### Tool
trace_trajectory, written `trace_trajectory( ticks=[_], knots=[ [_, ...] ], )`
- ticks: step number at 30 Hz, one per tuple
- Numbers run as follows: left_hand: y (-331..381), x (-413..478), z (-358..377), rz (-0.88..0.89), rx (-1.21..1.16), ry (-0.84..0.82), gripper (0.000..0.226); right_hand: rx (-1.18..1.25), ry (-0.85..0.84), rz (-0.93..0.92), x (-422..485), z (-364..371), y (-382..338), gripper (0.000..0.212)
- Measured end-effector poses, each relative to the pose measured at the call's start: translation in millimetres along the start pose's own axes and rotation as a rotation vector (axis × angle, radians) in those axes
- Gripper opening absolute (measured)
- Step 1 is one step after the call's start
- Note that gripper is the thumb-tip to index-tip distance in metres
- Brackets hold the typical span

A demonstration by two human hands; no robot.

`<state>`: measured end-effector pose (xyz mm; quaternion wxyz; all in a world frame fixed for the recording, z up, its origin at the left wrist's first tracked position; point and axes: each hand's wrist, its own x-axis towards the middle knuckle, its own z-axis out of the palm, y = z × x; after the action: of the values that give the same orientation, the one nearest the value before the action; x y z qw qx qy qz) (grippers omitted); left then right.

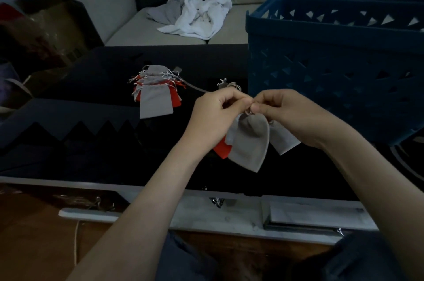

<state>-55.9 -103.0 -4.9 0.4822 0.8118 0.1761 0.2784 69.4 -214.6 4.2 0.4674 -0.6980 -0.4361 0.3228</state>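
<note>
Grey pouch (249,140), soft cloth gathered at its drawstring neck, is held hanging at the frame's centre above the black table (91,143). Its cord is pinched between the curled fingertips of the left hand (215,108) and the right hand (282,108). Beneath it, one red pouch (222,151) and two pale pouches (283,140) are seen. A stack of pouches (156,94), too overlapped for counting, is laid at ten o'clock. One blue basket (321,62) is set at two o'clock, its contents hidden.

L hand (214,109), R hand (283,108), fingers (241,103) pinching
</note>
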Motion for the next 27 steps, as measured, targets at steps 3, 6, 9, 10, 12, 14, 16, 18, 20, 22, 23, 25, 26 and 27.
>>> trace_trajectory(
  ticks=[3,6,9,10,12,14,16,18,20,22,23,25,26,27],
  knots=[
    [-0.2,-0.1,1.8,-0.088,0.033,0.002,0.010,-0.328,0.124,-0.096,1.9,3.5,3.3,0.009],
    [0.0,0.7,-1.1,-0.177,-0.013,-0.038,0.011,-0.547,0.230,-0.274,1.8,11.4,6.2,0.008],
    [0.2,1.8,-5.0,-0.223,-0.053,-0.079,0.012,-0.595,0.265,-0.344,2.8,14.6,9.4,0.012],
    [0.3,1.7,-5.8,-0.221,-0.062,-0.081,0.012,-0.592,0.273,-0.335,3.0,15.0,9.4,0.012],
    [0.5,1.6,-5.8,-0.204,-0.050,-0.073,0.011,-0.557,0.292,-0.313,3.0,15.6,7.6,0.013],
    [2.0,0.9,-5.6,-0.177,0.014,-0.055,0.007,-0.508,0.306,-0.299,2.8,17.4,4.8,0.012],
    [4.5,-0.2,-4.8,-0.130,0.109,-0.032,0.006,-0.498,0.311,-0.278,3.0,18.7,2.6,0.012],
    [6.3,-1.8,-3.5,-0.066,0.223,-0.003,0.005,-0.484,0.310,-0.266,3.4,19.4,1.7,0.014],
    [7.4,-2.4,-1.8,-0.004,0.333,0.018,0.003,-0.448,0.311,-0.241,3.4,19.7,0.4,0.013],
    [6.8,-1.8,0.7,0.050,0.430,0.022,0.003,-0.429,0.318,-0.208,3.7,19.9,-0.4,0.012],
    [5.9,-1.5,2.3,0.079,0.486,0.022,0.005,-0.427,0.319,-0.193,4.2,20.0,-0.6,0.012],
    [2.8,0.1,6.8,0.144,0.605,0.034,0.009,-0.408,0.312,-0.163,4.5,20.1,-1.9,0.014],
    [1.8,-0.3,9.1,0.184,0.646,0.060,0.009,-0.378,0.308,-0.146,4.7,20.2,-2.3,0.017],
    [1.0,-1.0,10.8,0.234,0.682,0.089,0.009,-0.338,0.312,-0.131,4.9,19.9,-2.1,0.020]
  ],
)
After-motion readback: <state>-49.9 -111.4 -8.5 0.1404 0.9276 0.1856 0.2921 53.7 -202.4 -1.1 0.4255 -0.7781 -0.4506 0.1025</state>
